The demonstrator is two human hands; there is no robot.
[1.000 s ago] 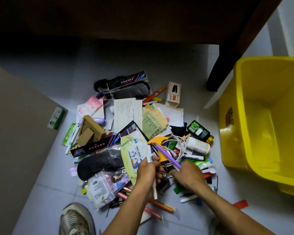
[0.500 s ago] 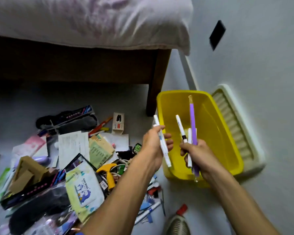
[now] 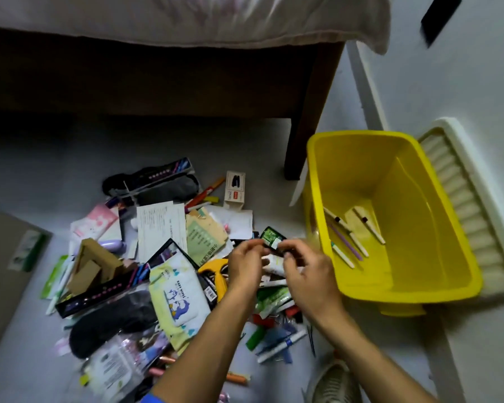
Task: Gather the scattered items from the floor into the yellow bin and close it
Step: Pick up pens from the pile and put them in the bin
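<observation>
The yellow bin [image 3: 460,274] stands open on the floor at the right, with several pens [image 3: 350,240] lying on its bottom. Left of it spreads the pile of scattered items: a baby-wipes pack [image 3: 181,298], a black eye mask [image 3: 111,321], papers [image 3: 160,225] and markers. My left hand [image 3: 245,266] and my right hand [image 3: 307,276] meet over the pile's right side. Both pinch a small dark bottle with a green label [image 3: 271,237]. A white tube [image 3: 275,261] lies just under them.
The bin's cream ribbed lid [image 3: 466,205] leans against the wall behind the bin. A dark wooden bed leg [image 3: 309,126] stands just left of the bin's far corner. A cardboard sheet [image 3: 0,274] lies at the left. My shoe [image 3: 335,383] is at the bottom.
My hands carried the pens from the pile over the bin; the pens now lie inside it. Both hands have come back to the pile and taken hold of the small bottle.
</observation>
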